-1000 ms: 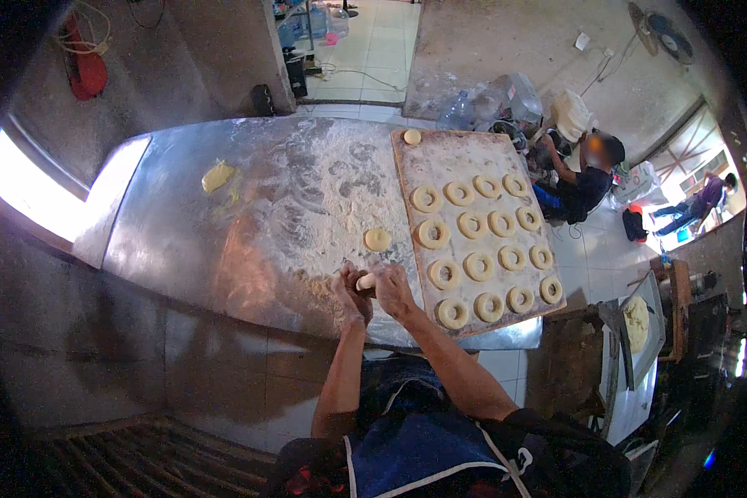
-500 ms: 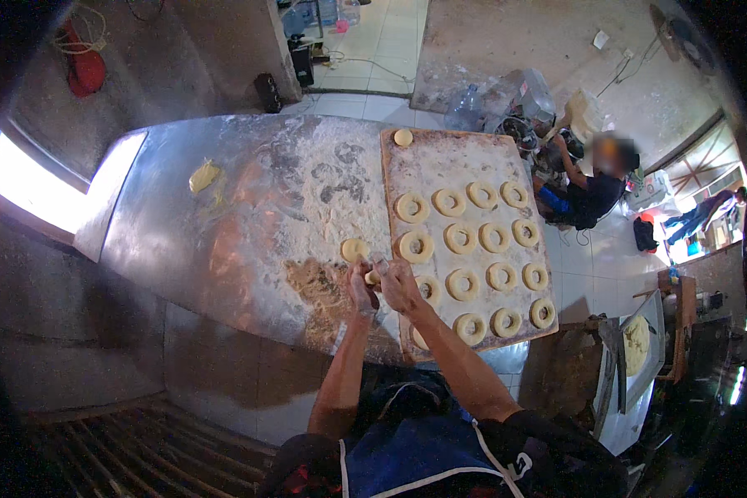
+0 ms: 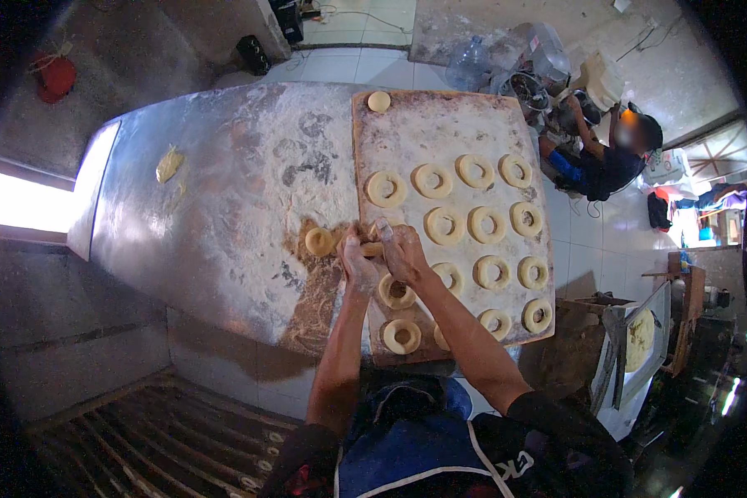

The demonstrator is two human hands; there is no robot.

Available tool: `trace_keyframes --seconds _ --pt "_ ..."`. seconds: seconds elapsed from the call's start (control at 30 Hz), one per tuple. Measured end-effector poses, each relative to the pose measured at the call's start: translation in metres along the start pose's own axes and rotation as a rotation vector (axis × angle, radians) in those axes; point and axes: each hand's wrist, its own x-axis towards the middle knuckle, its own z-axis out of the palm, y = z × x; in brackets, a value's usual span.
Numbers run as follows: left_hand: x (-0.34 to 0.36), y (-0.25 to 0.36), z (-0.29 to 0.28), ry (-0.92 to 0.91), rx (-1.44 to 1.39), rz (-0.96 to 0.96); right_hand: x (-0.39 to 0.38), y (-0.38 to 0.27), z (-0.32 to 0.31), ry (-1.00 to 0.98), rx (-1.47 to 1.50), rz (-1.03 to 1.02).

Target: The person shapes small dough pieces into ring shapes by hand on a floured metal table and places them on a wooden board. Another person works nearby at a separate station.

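Head view shows the left hand (image 3: 358, 264) and right hand (image 3: 404, 251) pressed together around a small dough piece (image 3: 373, 247) above the floured board (image 3: 440, 112); squeezed unevenly, it could tear or smear onto the dough ring (image 3: 397, 291) just below.

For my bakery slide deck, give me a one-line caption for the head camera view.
Both hands, left hand and right hand, shape a piece of dough beside a floured board of dough rings.

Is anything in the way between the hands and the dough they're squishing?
No. The left hand and right hand already hold the small pale dough piece between them, above the floured wooden board of dough rings.
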Motion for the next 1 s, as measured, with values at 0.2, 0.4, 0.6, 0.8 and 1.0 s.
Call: trace_keyframes --seconds 0.2,0.4,0.6,0.8,1.0 --pt "0.016 -0.016 0.005 0.089 -0.106 -0.049 0.017 -0.014 -0.023 -0.029 -0.156 -0.118" --pt "0.042 -0.035 0.002 -0.247 -0.092 -0.022 0.030 -0.035 -0.026 0.058 0.258 0.040" --pt "0.059 -0.023 0.024 -0.112 0.098 0.014 0.066 -0.033 -0.041 -0.102 -0.099 -0.117" --pt "0.089 -0.007 0.048 -0.161 -0.009 0.154 0.095 -0.041 -0.042 -0.151 0.114 0.006" --pt "0.155 0.003 0.077 0.113 0.227 0.208 0.146 -0.047 -0.075 -0.190 -0.119 -0.112"
